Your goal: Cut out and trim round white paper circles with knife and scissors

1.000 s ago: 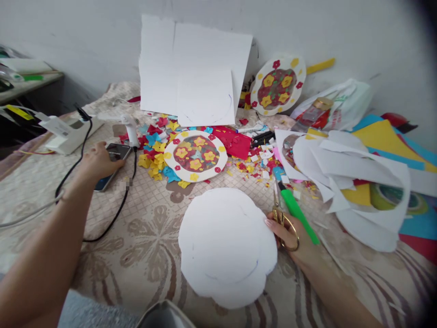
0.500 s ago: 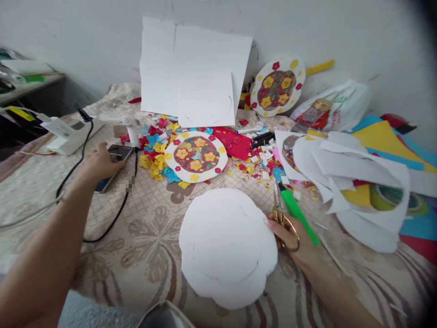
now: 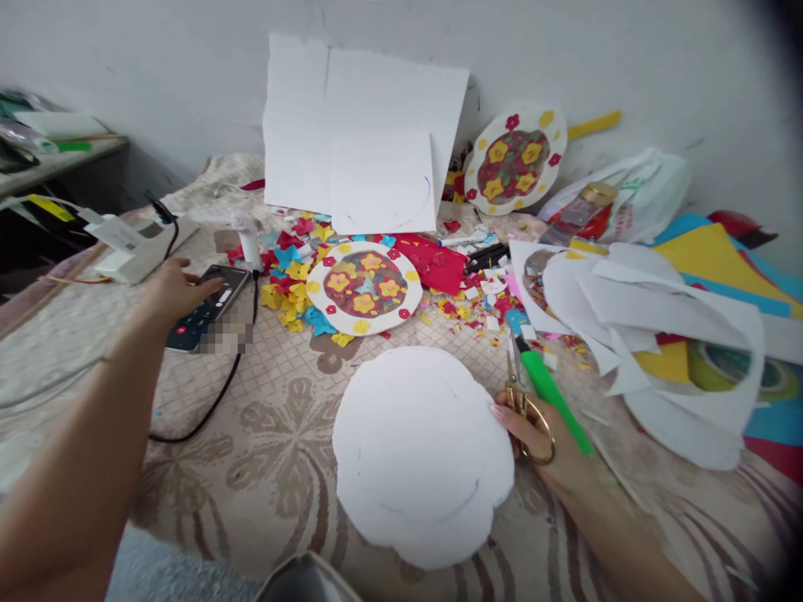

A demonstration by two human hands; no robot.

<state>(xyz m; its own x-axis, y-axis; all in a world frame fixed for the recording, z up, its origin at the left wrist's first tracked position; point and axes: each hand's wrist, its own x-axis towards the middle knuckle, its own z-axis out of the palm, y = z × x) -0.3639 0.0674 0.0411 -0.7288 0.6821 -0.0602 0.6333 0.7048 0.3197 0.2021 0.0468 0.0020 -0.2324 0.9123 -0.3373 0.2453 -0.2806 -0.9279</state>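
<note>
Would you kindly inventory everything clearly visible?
Scissors: one, gold, front right
Scalloped paper: one, white, front centre
Decorated discs: two, white-rimmed, centre and back
Standing sheets: several, white, back centre
Paper flowers: many, multicoloured, centre left
Paper scraps: many, mixed, centre right
Paper offcuts: several, white, right
Coloured sheets: several, mixed, far right
Jar: one, clear, back right
Plastic bag: one, white, behind jar
Tool: one, green, beside scissors
Phone: one, dark, left
Cables: several, black and white, left
Adapter: one, white, left
Tablecloth: one, beige, beneath
Left hand: one, over phone
Right hand: one, holding scissors
</note>
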